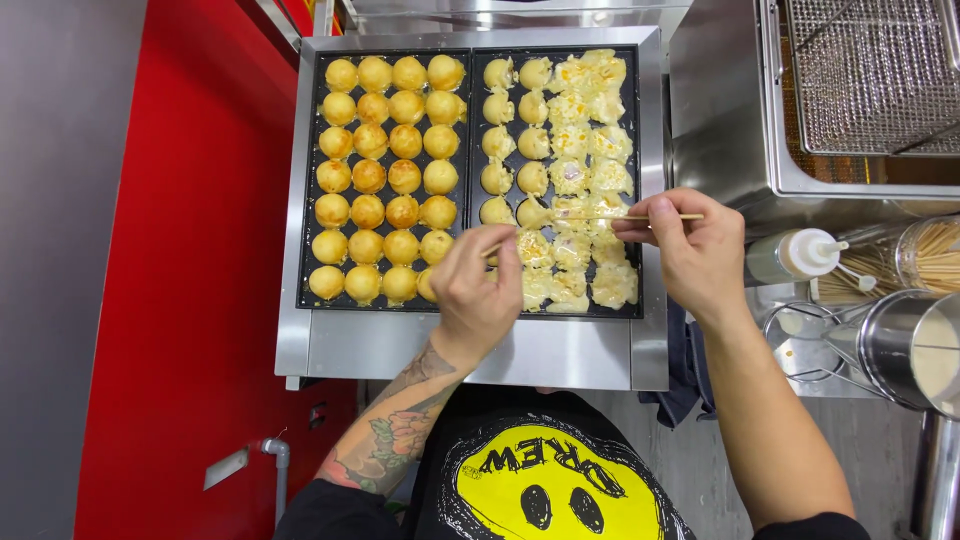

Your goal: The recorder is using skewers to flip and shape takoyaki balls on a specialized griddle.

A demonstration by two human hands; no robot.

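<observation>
Two hands, two picks over the griddle

Two wooden picks work the right half of our griddle (300,200). Our right hand (690,250) pinches a thin skewer (640,217) between thumb and fingertips, its tip reaching left into a pale, half-turned batter ball (533,212) — wrist bent, forearm coming in from lower right. Our left hand (478,285) is curled nearly closed around a second pick (490,252), mostly hidden, knuckles up over the front rows. Browned balls (385,180) fill the left plate.

Bright, even overhead light; sharp focus, mild steel glare.
</observation>
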